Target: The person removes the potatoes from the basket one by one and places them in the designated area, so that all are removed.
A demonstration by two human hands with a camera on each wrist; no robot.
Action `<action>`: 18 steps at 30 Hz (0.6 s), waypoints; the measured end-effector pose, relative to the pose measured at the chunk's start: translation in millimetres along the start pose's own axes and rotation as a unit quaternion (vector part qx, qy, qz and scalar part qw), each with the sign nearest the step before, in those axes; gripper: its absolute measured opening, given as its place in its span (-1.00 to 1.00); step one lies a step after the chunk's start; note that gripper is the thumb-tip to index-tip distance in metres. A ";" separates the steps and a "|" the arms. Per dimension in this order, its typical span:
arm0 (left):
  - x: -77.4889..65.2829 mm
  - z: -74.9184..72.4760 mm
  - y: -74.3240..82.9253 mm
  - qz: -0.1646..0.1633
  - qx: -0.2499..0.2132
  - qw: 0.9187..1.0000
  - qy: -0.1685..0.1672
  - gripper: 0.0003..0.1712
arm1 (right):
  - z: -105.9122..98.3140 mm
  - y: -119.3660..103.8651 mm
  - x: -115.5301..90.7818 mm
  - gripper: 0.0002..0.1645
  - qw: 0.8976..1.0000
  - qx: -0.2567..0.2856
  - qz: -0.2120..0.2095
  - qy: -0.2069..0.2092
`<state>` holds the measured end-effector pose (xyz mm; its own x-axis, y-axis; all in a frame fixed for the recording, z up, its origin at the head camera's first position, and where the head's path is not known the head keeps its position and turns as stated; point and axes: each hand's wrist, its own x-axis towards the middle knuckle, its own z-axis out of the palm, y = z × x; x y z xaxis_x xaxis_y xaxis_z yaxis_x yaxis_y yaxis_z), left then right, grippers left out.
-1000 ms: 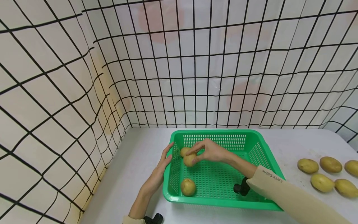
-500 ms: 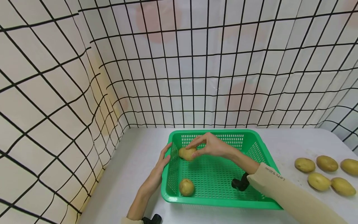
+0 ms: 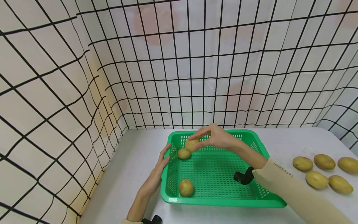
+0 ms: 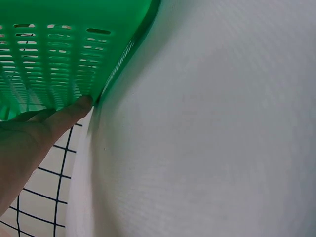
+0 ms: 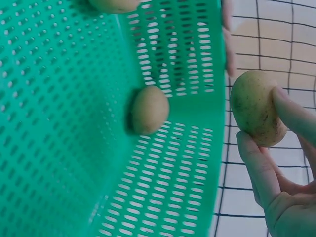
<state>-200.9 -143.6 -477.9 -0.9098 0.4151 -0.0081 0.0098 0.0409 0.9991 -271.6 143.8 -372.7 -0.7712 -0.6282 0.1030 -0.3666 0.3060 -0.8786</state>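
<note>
Black mesh backs the right hand, a potato pinched at its fingertips (left hand, fingers extended, touching the basket).

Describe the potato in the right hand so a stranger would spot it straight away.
Find the green basket on the white table. Toward its far left corner, the right hand pinches a potato. It alone is held up; two others lie in the basket, five more on the table to the right.
</note>
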 end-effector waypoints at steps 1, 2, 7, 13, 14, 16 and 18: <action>0.0 0.0 0.0 0.000 0.000 1.000 0.000 -0.41 | -2.5 -1.6 -0.6 -0.57 1.000 -0.002 0.002 0.002; 0.0 0.1 0.0 0.000 -0.001 1.000 -0.001 -0.42 | -4.9 -3.3 -1.5 -0.57 1.000 -0.004 0.004 0.005; -0.4 0.1 -1.0 -0.001 0.002 1.000 0.002 -0.42 | -15.5 -12.4 -5.6 -0.58 1.000 -0.005 0.008 0.020; -0.2 0.8 -1.7 -0.001 0.004 1.000 0.005 -0.42 | -27.3 -22.1 -12.6 -0.55 0.999 0.002 0.012 0.048; -0.1 0.9 -1.8 -0.001 0.004 1.000 0.006 -0.42 | -29.5 -23.7 -14.4 -0.54 0.999 0.002 0.019 0.051; 0.0 1.2 -1.5 0.001 0.004 1.000 0.007 -0.42 | -34.1 -26.5 -18.2 -0.53 0.998 0.006 0.030 0.056; 0.3 1.4 -1.1 0.002 0.005 1.000 0.008 -0.42 | -39.2 -28.5 -22.6 -0.52 0.998 0.008 0.034 0.060</action>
<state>-200.6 -142.3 -479.1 -0.9160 0.4011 -0.0033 0.0174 0.0480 0.9987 -264.1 177.4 -331.8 -0.8510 -0.5159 0.0982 -0.3044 0.3322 -0.8927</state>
